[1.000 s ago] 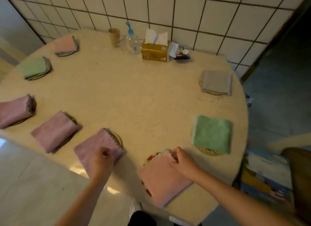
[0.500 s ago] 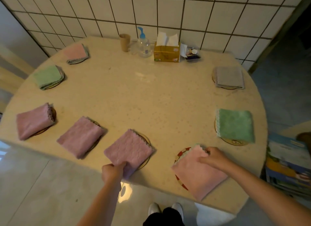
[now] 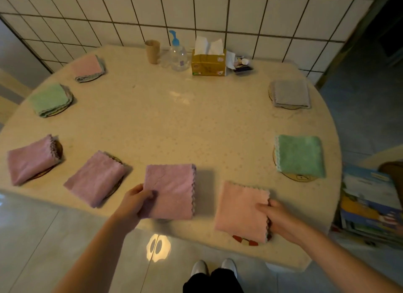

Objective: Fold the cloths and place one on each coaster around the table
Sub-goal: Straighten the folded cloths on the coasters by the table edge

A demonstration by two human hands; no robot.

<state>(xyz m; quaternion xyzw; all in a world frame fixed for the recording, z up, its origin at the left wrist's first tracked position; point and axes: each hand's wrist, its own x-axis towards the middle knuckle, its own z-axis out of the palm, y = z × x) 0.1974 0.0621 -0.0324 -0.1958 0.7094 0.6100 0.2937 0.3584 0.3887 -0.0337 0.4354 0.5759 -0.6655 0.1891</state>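
You are nearly done: eight folded cloths sit around the counter [image 3: 174, 122], six of them untouched on their coasters along the left and right edges. Your left hand [image 3: 136, 202] pinches the near-left corner of the mauve cloth [image 3: 171, 191] at the near edge, thumb on top; its coaster is hidden beneath, so I cannot tell how well it is centred. Your right hand [image 3: 277, 216] grips the right side of the pink cloth [image 3: 242, 212], fingers curled around its edge, and the red-patterned coaster [image 3: 246, 242] peeks out under its near side (that cloth looks set too far inward). What is left seems to be squaring these two, then letting go.
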